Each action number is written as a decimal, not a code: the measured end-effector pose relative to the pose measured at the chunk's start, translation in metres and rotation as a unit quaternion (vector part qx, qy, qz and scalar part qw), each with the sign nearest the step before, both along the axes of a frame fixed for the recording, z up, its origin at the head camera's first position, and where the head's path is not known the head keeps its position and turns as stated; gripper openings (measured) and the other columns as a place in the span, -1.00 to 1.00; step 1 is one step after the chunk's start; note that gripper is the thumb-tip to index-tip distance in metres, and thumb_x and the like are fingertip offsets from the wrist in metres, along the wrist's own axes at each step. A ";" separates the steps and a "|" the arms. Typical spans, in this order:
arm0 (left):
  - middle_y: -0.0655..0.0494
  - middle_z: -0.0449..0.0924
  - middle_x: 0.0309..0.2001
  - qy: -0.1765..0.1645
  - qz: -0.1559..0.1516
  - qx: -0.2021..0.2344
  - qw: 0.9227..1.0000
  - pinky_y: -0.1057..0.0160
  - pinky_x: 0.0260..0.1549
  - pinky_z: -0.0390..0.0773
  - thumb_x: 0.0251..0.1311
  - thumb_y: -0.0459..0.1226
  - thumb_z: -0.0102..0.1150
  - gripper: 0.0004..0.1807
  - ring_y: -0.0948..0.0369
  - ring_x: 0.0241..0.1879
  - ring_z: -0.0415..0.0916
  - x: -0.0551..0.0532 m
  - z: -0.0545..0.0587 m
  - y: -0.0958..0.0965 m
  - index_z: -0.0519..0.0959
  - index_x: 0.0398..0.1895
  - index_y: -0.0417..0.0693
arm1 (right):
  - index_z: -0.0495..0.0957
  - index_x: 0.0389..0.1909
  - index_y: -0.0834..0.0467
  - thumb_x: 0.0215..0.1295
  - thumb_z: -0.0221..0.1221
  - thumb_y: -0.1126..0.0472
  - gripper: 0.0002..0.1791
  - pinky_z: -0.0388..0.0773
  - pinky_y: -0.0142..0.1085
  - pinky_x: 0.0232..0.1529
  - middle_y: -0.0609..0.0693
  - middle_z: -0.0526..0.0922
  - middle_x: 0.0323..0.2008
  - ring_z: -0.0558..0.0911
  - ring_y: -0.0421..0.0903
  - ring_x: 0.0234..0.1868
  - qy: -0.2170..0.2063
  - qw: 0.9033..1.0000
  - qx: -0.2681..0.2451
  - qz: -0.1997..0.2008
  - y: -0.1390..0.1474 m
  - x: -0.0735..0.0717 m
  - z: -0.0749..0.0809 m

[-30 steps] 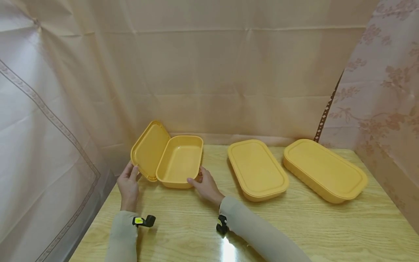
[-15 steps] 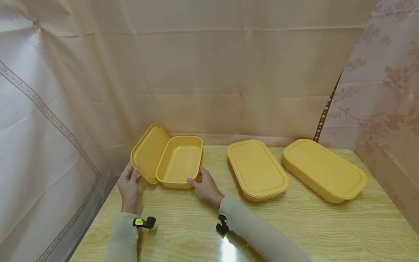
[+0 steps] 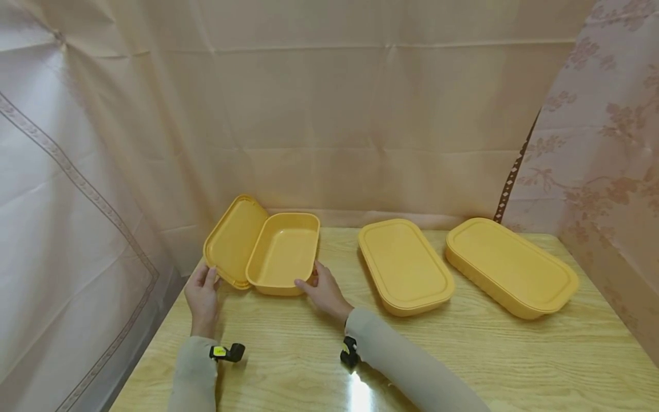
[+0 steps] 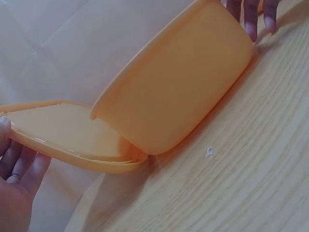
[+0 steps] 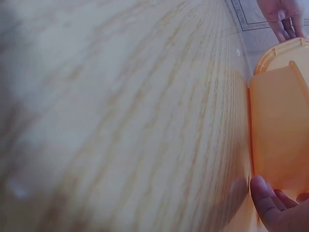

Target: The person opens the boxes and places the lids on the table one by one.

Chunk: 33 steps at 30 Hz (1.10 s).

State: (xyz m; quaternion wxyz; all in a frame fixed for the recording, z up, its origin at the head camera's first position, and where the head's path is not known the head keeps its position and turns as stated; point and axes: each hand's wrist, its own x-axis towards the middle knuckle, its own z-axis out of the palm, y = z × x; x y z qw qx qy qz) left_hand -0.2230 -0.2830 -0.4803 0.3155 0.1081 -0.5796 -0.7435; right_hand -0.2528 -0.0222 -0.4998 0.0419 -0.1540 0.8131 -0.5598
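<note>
A yellow rectangular food container (image 3: pixel 285 257) with rounded corners stands uncovered at the left of the table, its inside bare. Its yellow lid (image 3: pixel 234 243) leans on a tilt against the container's left side, inner face up. My left hand (image 3: pixel 202 300) pinches the lid's outer near edge; the left wrist view shows the thumb on top of the lid (image 4: pixel 72 133) with fingers beneath. At the container's near right corner my right hand (image 3: pixel 325 292) grips the wall. The right wrist view shows that thumb low on the container (image 5: pixel 277 125), its other fingers partly hidden.
Two yellow containers with lids on stand to the right: a middle one (image 3: pixel 407 266) and a far-right one (image 3: pixel 509 266). A beige cloth (image 3: pixel 329 126) hangs behind the wooden table (image 3: pixel 288 366). The table's left edge runs close by my left hand.
The lid's outer side has sunk slightly, and my left hand has gone down a little with it. My right hand and the container have stayed put.
</note>
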 end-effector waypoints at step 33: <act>0.35 0.46 -0.25 -0.117 0.040 -0.020 0.992 0.55 -0.24 0.59 0.43 -0.35 -0.06 -0.56 0.47 -0.23 0.46 0.002 -0.006 -0.006 0.35 0.25 -0.51 | 0.36 0.22 0.16 0.34 0.21 0.01 -0.47 0.49 -0.30 -0.13 0.13 0.49 0.01 0.49 -0.10 -0.11 0.005 1.000 -0.002 -0.002 -0.001 0.000 -0.003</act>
